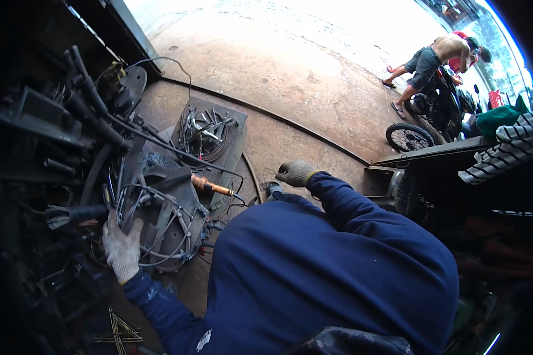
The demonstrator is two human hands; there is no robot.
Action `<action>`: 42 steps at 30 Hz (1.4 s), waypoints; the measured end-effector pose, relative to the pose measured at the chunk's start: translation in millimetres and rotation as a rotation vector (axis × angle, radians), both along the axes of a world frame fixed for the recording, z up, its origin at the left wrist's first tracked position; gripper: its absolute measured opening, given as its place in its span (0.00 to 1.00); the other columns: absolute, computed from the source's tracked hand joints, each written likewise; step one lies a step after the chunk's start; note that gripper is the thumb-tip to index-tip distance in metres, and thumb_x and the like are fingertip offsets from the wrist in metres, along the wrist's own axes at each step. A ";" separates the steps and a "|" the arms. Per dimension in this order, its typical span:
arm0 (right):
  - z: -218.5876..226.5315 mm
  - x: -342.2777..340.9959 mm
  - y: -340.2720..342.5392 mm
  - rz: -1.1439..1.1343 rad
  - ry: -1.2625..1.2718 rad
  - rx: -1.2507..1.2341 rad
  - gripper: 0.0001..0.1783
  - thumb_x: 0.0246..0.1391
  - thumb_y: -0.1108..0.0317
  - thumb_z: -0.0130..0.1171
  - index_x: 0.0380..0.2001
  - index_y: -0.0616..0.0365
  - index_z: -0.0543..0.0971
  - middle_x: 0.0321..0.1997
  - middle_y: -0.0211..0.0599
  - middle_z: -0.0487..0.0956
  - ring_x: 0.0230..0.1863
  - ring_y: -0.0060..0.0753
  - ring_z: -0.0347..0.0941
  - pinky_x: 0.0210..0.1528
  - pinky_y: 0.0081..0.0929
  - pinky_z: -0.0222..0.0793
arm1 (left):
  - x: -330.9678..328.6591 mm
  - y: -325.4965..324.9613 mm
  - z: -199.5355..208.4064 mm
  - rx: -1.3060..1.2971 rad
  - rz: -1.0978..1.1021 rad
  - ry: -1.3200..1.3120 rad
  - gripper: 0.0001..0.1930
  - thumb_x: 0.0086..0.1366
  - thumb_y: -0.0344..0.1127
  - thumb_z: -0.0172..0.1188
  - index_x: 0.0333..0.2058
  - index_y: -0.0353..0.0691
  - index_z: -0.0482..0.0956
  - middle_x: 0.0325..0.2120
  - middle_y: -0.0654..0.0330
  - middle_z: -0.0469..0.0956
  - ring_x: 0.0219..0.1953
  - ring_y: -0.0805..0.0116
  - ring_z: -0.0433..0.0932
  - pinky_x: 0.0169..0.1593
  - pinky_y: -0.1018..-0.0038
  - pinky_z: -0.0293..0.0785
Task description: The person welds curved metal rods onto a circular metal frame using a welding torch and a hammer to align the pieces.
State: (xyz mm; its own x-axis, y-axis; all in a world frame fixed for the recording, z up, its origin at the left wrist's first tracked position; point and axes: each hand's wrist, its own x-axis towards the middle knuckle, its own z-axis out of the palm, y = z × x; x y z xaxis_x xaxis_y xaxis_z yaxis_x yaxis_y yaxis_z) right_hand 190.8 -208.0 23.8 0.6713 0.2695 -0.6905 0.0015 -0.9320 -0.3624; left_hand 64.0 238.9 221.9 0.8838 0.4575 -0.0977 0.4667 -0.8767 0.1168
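Observation:
My left hand (123, 247), in a pale knitted glove, is at the left edge of a cluttered metal stand. Its thumb and fingers are apart, beside thin metal rods and cables (177, 228); I see nothing gripped. My right hand (297, 173), in a greyish glove, hovers over the floor with its fingers curled in. Whatever it may hold is hidden. Between the hands, a copper-and-orange tool handle (214, 186) on a cable lies across the stand; it looks like a welding electrode holder. Behind it sits a square metal tray (234, 133) with metal pieces and coiled wire.
Dark bars and tubes (89, 94) crowd the left. A raised metal strip (266, 118) crosses the concrete floor. At the far right, a person (435, 56) bends by a motorcycle (441, 112). Striped cloth (506, 154) hangs at right. Thin yellowish rods (119, 334) lie lower left.

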 end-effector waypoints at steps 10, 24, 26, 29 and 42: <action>-30.8 41.0 -11.1 0.061 -0.018 0.087 0.28 0.59 0.44 0.52 0.50 0.54 0.82 0.49 0.52 0.82 0.53 0.55 0.77 0.56 0.45 0.71 | -15.2 -36.8 -7.4 -0.093 -0.054 -0.036 0.42 0.61 0.52 0.67 0.66 0.32 0.62 0.63 0.38 0.66 0.65 0.41 0.64 0.67 0.56 0.62; -77.9 -0.7 -163.6 -0.261 0.092 -0.029 0.30 0.58 0.45 0.52 0.51 0.56 0.82 0.54 0.53 0.80 0.56 0.54 0.76 0.59 0.44 0.69 | -66.8 43.1 -33.3 -0.043 0.467 -0.493 0.26 0.73 0.50 0.51 0.55 0.30 0.77 0.55 0.40 0.76 0.56 0.45 0.74 0.60 0.58 0.70; -100.3 -26.3 -181.5 -0.374 0.058 -0.080 0.31 0.57 0.43 0.51 0.51 0.56 0.82 0.54 0.53 0.80 0.57 0.53 0.76 0.60 0.43 0.69 | -86.6 82.2 -58.9 -0.108 0.657 -0.411 0.29 0.72 0.55 0.52 0.59 0.35 0.75 0.58 0.41 0.74 0.58 0.44 0.73 0.61 0.56 0.71; -131.4 -72.5 -203.7 -0.460 0.030 -0.152 0.30 0.57 0.43 0.51 0.48 0.57 0.83 0.50 0.53 0.82 0.53 0.53 0.78 0.56 0.41 0.72 | -98.7 114.9 -96.1 -0.293 0.697 -0.251 0.37 0.72 0.64 0.44 0.63 0.35 0.71 0.62 0.43 0.69 0.62 0.46 0.69 0.65 0.59 0.64; -107.6 -213.6 -95.8 -0.485 0.127 0.004 0.28 0.61 0.46 0.49 0.42 0.60 0.85 0.40 0.44 0.85 0.41 0.43 0.83 0.46 0.41 0.75 | -110.9 68.0 -128.6 -0.321 0.378 -0.319 0.28 0.75 0.44 0.48 0.66 0.31 0.64 0.65 0.46 0.67 0.64 0.52 0.69 0.65 0.63 0.64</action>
State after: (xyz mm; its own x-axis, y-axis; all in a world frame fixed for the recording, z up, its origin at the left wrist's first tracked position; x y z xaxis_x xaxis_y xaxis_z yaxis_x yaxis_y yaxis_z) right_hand -22.8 -303.8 -83.7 0.6306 -0.0505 -0.7745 -0.4764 -0.8129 -0.3350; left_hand -46.8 306.9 93.4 0.6736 0.7380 -0.0399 0.6383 -0.5536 0.5348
